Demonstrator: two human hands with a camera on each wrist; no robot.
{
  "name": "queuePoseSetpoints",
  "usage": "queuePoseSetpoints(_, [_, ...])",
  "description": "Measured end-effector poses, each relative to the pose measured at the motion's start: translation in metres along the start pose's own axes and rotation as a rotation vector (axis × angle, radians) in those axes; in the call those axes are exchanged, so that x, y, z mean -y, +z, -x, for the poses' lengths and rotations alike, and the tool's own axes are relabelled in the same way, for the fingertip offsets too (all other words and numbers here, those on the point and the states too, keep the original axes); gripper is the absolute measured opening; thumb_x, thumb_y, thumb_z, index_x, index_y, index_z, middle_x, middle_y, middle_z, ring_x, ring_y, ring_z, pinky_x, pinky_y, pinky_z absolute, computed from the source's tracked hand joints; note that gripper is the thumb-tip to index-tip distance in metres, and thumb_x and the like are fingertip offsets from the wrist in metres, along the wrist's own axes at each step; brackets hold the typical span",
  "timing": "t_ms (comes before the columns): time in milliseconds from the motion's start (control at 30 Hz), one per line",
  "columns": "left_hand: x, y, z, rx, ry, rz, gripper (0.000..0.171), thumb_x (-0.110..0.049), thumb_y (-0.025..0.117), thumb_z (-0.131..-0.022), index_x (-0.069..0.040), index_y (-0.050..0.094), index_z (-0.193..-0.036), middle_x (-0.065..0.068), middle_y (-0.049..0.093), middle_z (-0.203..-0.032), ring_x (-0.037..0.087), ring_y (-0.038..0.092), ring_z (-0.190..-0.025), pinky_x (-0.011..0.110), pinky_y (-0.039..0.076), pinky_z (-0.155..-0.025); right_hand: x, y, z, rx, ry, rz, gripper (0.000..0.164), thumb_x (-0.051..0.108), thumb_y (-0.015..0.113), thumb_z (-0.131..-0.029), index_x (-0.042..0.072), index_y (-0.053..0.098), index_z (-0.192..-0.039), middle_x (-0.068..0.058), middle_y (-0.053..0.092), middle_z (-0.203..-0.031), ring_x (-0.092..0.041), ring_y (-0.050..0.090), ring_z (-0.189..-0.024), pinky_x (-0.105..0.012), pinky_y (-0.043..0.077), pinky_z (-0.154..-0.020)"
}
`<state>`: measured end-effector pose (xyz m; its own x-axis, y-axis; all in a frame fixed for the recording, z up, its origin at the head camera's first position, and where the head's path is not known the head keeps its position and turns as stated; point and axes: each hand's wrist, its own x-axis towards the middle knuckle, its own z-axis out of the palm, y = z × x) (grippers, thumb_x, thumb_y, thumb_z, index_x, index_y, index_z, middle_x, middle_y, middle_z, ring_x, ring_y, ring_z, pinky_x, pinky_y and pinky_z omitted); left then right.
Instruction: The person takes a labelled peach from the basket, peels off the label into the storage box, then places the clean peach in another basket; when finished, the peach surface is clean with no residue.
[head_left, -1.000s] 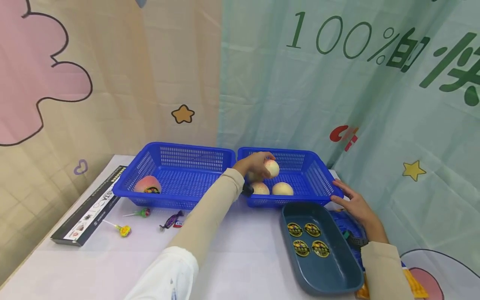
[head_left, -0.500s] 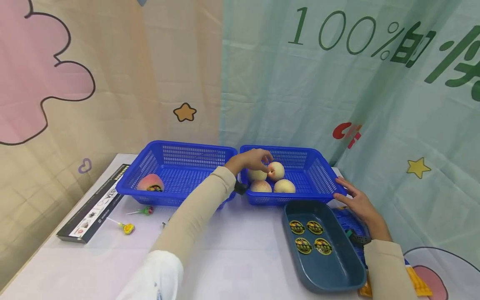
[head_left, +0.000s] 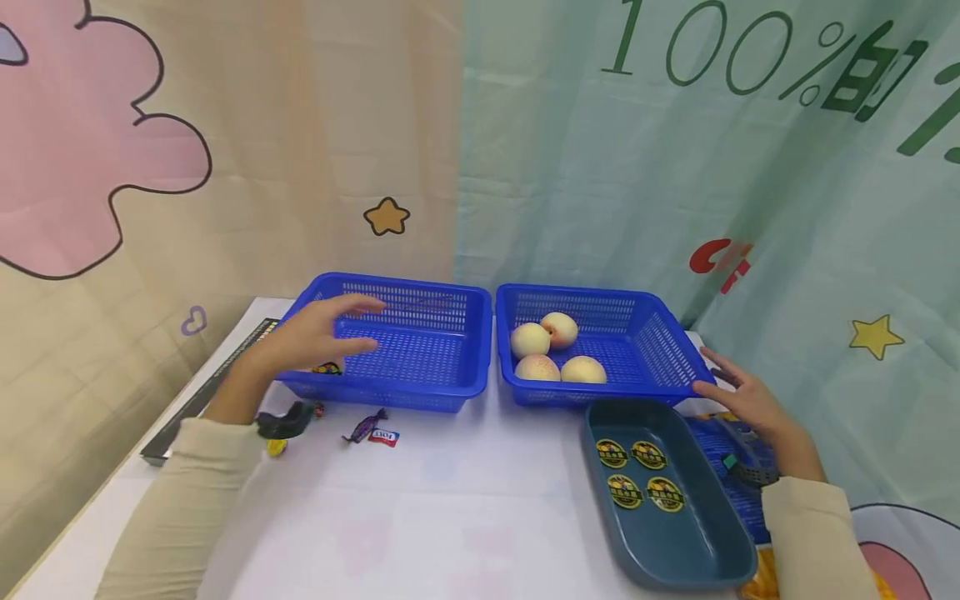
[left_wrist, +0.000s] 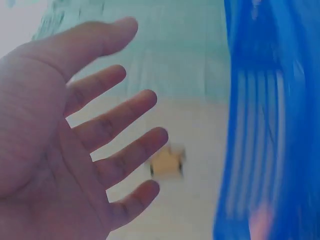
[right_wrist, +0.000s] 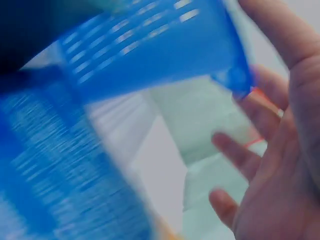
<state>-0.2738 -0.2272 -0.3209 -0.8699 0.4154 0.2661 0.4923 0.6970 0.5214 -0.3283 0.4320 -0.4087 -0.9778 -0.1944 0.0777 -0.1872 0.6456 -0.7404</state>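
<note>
My left hand [head_left: 311, 337], fingers apart and holding nothing, is over the left side of the left blue basket [head_left: 420, 387]. It mostly hides a pink peach there, whose black-and-gold sticker [head_left: 327, 367] shows below the thumb. In the left wrist view the same hand [left_wrist: 95, 135] is spread beside the basket's slatted wall [left_wrist: 255, 145]. Several pale peaches [head_left: 530, 342] lie grouped at the left end of the right blue basket [head_left: 637, 392]. My right hand [head_left: 753, 408] touches that basket's front right corner, fingers extended; the right wrist view shows its spread fingers [right_wrist: 240, 155] near the rim.
A dark teal tray [head_left: 712, 546] with several round stickers [head_left: 648, 455] stands in front of the right basket. Blue-and-yellow packaging [head_left: 738, 467] lies right of it. A wrapped candy [head_left: 365, 426], a red-and-blue wrapper [head_left: 385, 437], a yellow lollipop [head_left: 277, 447] and a long box [head_left: 217, 387] lie left.
My left hand let go of a peach in the right basket, then swung left to above the left basket. My right hand stayed at the basket corner. The head view turned slightly left.
</note>
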Motion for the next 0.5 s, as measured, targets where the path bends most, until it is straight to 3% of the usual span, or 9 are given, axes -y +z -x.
queuePoseSetpoints(133, [0.055,-0.02,0.063,-0.157,-0.13,-0.002,0.07,-0.027,0.082,-0.088,-0.007,0.049,-0.146,0.025,0.043,-0.149,0.052,0.035,-0.137,0.077,0.031,-0.099,0.048,-0.01,-0.018,-0.017,-0.022,0.092,0.087,0.047,0.059,-0.101,0.022,0.005,-0.164,-0.03,0.01,-0.163,-0.06,0.01,-0.143,-0.085,0.022,-0.094])
queuePoseSetpoints(233, [0.09,-0.017,0.09,-0.201,-0.207,0.049,0.078,-0.025,0.083,-0.086,-0.007,0.043,-0.15,0.029,0.037,-0.152,0.057,0.031,-0.137,0.079,0.028,-0.099,0.103,0.004,-0.046,0.016,-0.151,0.122,0.082,0.043,0.062,-0.1,0.021,0.015,-0.164,-0.024,0.018,-0.164,-0.053,0.017,-0.145,-0.081,0.025,-0.1])
queuePoseSetpoints(367, [0.113,-0.002,0.109,-0.246,-0.243,0.159,0.073,-0.023,0.08,-0.09,-0.005,0.044,-0.151,0.028,0.039,-0.152,0.056,0.03,-0.139,0.071,0.029,-0.105,0.182,0.062,-0.094,0.203,-0.411,0.097,0.073,0.032,0.066,-0.101,0.016,0.028,-0.161,-0.014,0.029,-0.163,-0.041,0.029,-0.146,-0.067,0.032,-0.108])
queuePoseSetpoints(500, [0.117,0.009,0.118,-0.339,-0.232,0.195,0.058,-0.021,0.077,-0.093,-0.003,0.054,-0.143,0.025,0.048,-0.147,0.05,0.032,-0.141,0.065,0.029,-0.109,0.257,0.144,-0.131,0.449,-0.602,0.069,0.068,0.024,0.067,-0.1,0.016,0.034,-0.159,-0.007,0.036,-0.16,-0.034,0.038,-0.142,-0.055,0.042,-0.107])
